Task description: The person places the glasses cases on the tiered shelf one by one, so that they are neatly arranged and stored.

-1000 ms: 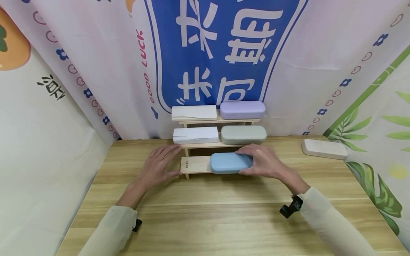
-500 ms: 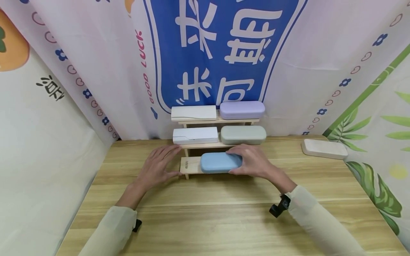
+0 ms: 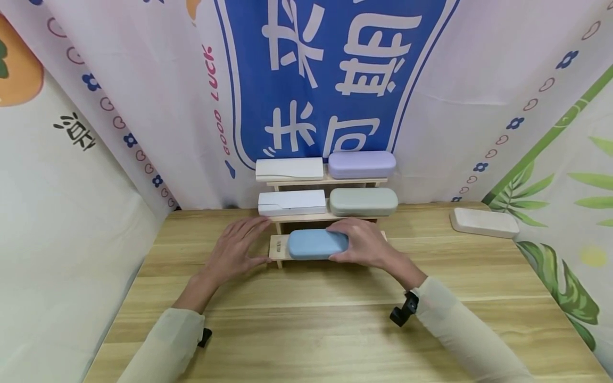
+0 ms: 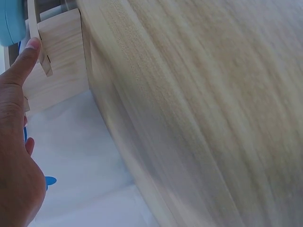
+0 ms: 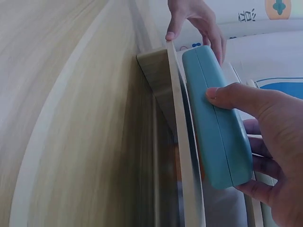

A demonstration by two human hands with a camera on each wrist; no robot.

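Observation:
My right hand (image 3: pixel 361 240) grips the right end of a light-blue glasses case (image 3: pixel 313 244), thumb on its front and fingers behind. The case lies along the lowest step of a three-tier wooden stand (image 3: pixel 279 247), near that step's left end. In the right wrist view, the thumb presses across the seam of the blue case (image 5: pixel 220 127). My left hand (image 3: pixel 239 247) holds the stand's left end, thumb at the lowest step's front edge and fingers up by the middle step. The left wrist view shows that thumb against the board edge of the wooden stand (image 4: pixel 59 52).
The middle step bears a white case (image 3: pixel 292 202) and a grey-green case (image 3: pixel 364 202). On the top step sit a cream case (image 3: pixel 289 169) and a purple case (image 3: pixel 362 165). A beige case (image 3: pixel 485 223) lies at the wooden table's (image 3: pixel 306 330) back right. Printed curtains (image 3: pixel 450 106) stand behind.
The right hand has moved left with the blue case, bringing it along the lowest step toward the left end. The left hand has stayed in place at the stand.

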